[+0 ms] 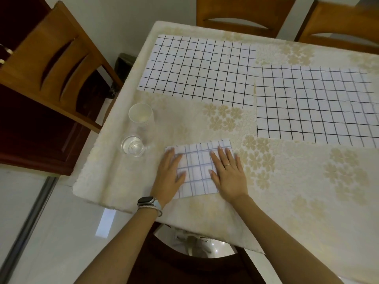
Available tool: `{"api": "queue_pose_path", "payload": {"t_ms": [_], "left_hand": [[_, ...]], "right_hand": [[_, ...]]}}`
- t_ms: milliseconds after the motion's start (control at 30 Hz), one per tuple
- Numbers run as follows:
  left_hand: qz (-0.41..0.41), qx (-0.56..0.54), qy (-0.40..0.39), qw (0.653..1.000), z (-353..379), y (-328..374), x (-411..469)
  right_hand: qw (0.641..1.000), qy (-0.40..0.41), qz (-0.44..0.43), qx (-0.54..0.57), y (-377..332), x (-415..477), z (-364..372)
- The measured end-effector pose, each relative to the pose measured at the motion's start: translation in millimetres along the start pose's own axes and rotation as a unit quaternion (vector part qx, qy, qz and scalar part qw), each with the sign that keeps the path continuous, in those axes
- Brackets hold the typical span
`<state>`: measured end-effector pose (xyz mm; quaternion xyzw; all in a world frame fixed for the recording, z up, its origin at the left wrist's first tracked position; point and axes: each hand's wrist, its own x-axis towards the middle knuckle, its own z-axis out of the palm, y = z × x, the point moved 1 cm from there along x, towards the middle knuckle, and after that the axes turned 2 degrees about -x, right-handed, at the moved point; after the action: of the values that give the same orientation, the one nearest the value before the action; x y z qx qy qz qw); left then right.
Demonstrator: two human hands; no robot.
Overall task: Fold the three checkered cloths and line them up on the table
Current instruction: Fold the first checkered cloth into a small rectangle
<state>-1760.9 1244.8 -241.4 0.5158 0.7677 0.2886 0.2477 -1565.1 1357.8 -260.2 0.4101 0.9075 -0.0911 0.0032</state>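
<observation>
Left hand (pixel 171 173) and right hand (pixel 228 173) flat, fingers spread, gripping nothing, pressing a small folded checkered cloth (pixel 198 169) low in the middle, two big flat checkered cloths (pixel 196 70) (pixel 313 105) at the top, flowery tablecloth (pixel 287 191), two clear glasses (pixel 133 147) on the left.

left hand (pixel 171 175): flat, palm down, fingers spread forward, thumb angled inward | right hand (pixel 228 173): flat, palm down, fingers splayed, ring on one finger | both forearms reach forward side by side, watch and bracelet on left wrist
</observation>
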Motion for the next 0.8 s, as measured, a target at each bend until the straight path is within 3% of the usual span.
{"api": "queue_pose_path", "payload": {"t_ms": [167,300,800], "left_hand": [[-0.136,-0.103,0.118,0.978,-14.7,10.2,-24.6],[-0.264,-0.131,0.118,0.948,-11.5,8.8,-40.5],[-0.341,-0.187,0.078,0.918,-6.6,28.9,-39.2]], "right_hand": [[0.997,0.036,-0.009,0.071,-21.6,-13.4,-12.1],[0.996,0.020,-0.035,0.079,-34.3,-27.5,-5.2],[0.998,-0.033,-0.012,0.055,-30.5,-40.1,10.8]]}}
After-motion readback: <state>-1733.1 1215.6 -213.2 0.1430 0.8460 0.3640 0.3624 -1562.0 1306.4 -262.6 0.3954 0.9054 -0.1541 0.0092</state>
